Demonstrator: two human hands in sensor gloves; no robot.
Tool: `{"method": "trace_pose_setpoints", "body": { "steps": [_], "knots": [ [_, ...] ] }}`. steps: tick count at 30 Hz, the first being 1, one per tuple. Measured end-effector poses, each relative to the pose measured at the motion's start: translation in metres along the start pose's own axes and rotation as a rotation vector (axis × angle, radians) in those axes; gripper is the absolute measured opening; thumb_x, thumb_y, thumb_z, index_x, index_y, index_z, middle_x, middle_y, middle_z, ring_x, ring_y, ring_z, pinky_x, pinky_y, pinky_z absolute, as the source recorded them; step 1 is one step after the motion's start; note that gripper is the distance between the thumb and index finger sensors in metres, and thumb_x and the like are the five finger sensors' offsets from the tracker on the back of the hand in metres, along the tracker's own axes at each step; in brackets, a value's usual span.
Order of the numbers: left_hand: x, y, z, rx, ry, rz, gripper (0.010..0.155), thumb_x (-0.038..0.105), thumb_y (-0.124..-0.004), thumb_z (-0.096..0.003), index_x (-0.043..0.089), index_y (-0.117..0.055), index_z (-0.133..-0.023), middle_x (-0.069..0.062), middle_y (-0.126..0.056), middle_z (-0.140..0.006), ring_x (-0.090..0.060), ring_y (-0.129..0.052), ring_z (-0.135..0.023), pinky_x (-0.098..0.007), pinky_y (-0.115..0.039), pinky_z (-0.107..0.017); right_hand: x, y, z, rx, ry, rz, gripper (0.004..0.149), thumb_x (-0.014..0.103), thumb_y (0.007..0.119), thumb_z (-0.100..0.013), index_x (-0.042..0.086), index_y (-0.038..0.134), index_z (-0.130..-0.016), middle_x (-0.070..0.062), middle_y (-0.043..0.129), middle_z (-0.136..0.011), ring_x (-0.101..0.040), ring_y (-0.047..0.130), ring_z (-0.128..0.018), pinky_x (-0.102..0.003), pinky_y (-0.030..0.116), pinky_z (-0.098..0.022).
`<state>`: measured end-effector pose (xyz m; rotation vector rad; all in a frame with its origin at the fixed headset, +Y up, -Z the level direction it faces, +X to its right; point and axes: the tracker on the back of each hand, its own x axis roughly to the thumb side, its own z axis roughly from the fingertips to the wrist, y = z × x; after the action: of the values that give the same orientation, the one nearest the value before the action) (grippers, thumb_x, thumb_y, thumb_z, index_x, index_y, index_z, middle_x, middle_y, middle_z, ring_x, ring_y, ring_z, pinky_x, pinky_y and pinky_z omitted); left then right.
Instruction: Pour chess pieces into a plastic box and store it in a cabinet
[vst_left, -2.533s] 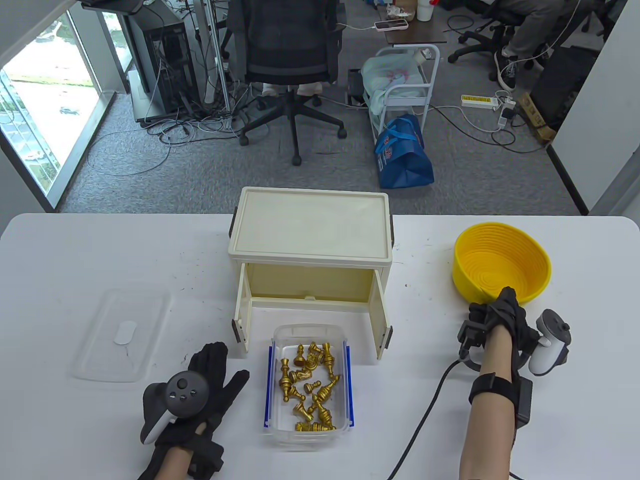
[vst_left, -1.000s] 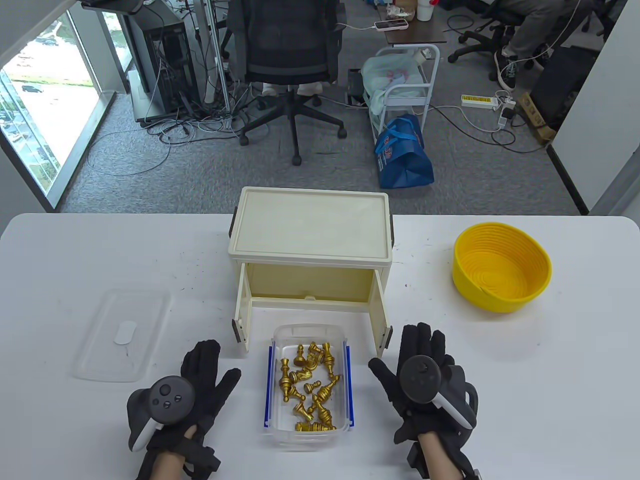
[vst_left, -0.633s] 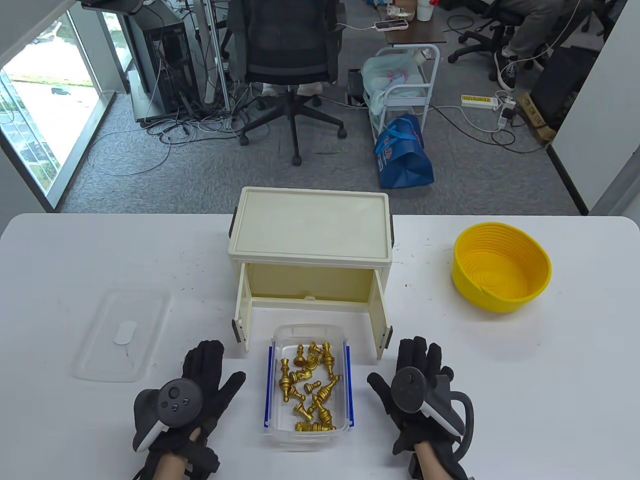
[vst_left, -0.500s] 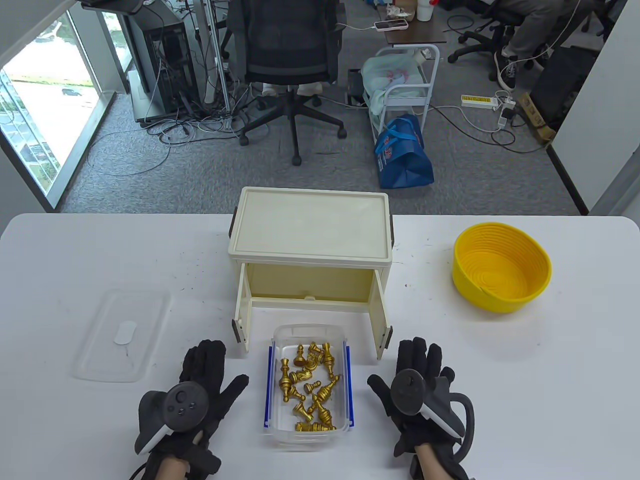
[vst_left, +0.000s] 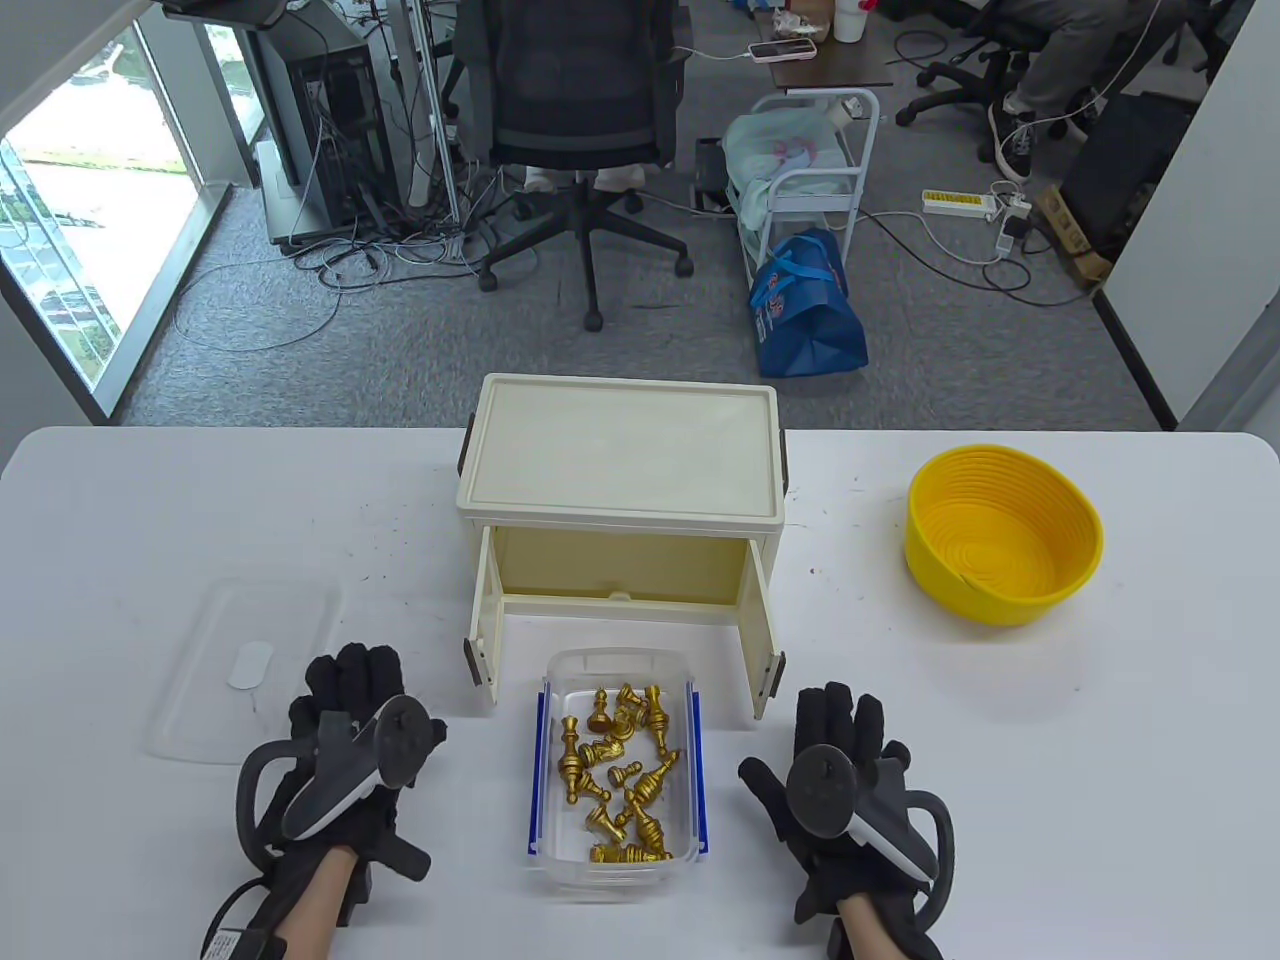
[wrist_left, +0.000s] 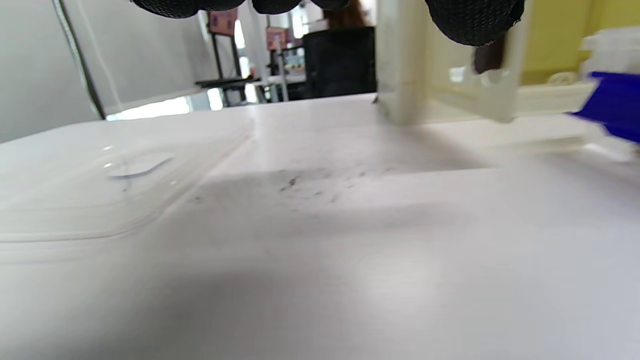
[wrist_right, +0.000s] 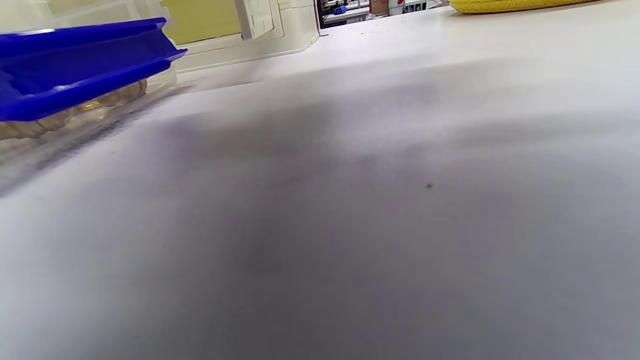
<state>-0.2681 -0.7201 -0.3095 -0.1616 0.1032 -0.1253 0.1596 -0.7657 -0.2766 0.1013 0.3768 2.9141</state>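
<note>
The clear plastic box (vst_left: 618, 765) stands on the white table (vst_left: 1050, 780) near your edge, just in front of the open cabinet (vst_left: 622, 520). It has no lid on and its blue clips (vst_left: 700, 770) hang down on both long sides. The gold chess pieces (vst_left: 618, 775) lie inside it in a loose heap. In the right wrist view one blue clip (wrist_right: 75, 65) fills the upper left, with some gold pieces blurred behind the clear wall under it.

Your right hand (vst_left: 850, 790) rests flat on the table just right of the box, fingers spread, not touching the box. Your left hand (vst_left: 350, 760) is on the other side, between the box and the clear lid (vst_left: 235, 670). Its fingers are curled a little and it holds nothing; whether it touches the lid edge you cannot tell from above. In the left wrist view the fingertips (wrist_left: 475, 20) hang at the top edge, with the lid (wrist_left: 100, 185) low on the left and a cabinet door (wrist_left: 400, 60) ahead.

The cabinet doors stand open toward you. The yellow bowl (vst_left: 1003, 545) sits well apart on the far right.
</note>
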Motion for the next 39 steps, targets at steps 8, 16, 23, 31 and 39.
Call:
{"method": "trace_pose_setpoints", "body": {
  "steps": [8,16,23,31,39],
  "knots": [
    [-0.031,-0.023,-0.047,-0.122,0.279,-0.121,0.078,0.054,-0.069,-0.0633,0.011,-0.046,-0.124,-0.025,-0.057,-0.124,-0.051,-0.066,-0.108,-0.053,-0.070,-0.076,-0.001,-0.001,0.001,-0.009,-0.002,-0.014,0.089,0.065,0.053,-0.061,0.007,0.014,-0.115,-0.027,0.013,-0.120,-0.058,0.019,-0.106,-0.076,0.033,-0.068],
    [-0.038,-0.047,-0.073,-0.142,0.401,-0.188,0.060,0.047,-0.071,-0.0635,0.016,-0.066,-0.115,-0.014,-0.085,-0.107,-0.035,-0.092,-0.091,-0.042,-0.087,-0.063,-0.007,0.002,-0.004,0.048,0.008,-0.035,0.087,0.064,0.053,-0.062,0.007,0.014,-0.115,-0.026,0.013,-0.120,-0.058,0.019,-0.106,-0.076,0.033,-0.068],
    [-0.025,-0.051,-0.078,-0.089,0.352,-0.400,0.046,0.038,-0.077,-0.0623,0.016,-0.078,-0.103,-0.010,-0.098,-0.087,-0.025,-0.105,-0.068,-0.033,-0.093,-0.049,-0.006,0.001,-0.004,0.042,0.014,-0.033,0.088,0.064,0.053,-0.062,0.005,0.012,-0.114,-0.027,0.014,-0.119,-0.058,0.022,-0.106,-0.076,0.035,-0.068],
    [-0.013,-0.045,-0.067,0.082,0.364,-0.639,0.045,0.040,-0.080,-0.0594,0.015,-0.084,-0.096,-0.004,-0.103,-0.073,-0.018,-0.109,-0.055,-0.030,-0.095,-0.041,-0.006,0.000,-0.003,0.025,0.000,-0.042,0.088,0.063,0.053,-0.062,0.005,0.012,-0.114,-0.027,0.015,-0.119,-0.058,0.022,-0.106,-0.075,0.036,-0.068],
    [-0.017,0.018,-0.040,0.226,0.394,-0.597,0.042,0.040,-0.078,-0.0613,0.018,-0.083,-0.097,-0.003,-0.103,-0.076,-0.020,-0.107,-0.060,-0.033,-0.093,-0.046,-0.008,-0.001,-0.003,0.011,0.003,-0.062,0.088,0.063,0.052,-0.062,0.005,0.011,-0.114,-0.028,0.015,-0.119,-0.059,0.023,-0.106,-0.075,0.036,-0.068]
  ]
}}
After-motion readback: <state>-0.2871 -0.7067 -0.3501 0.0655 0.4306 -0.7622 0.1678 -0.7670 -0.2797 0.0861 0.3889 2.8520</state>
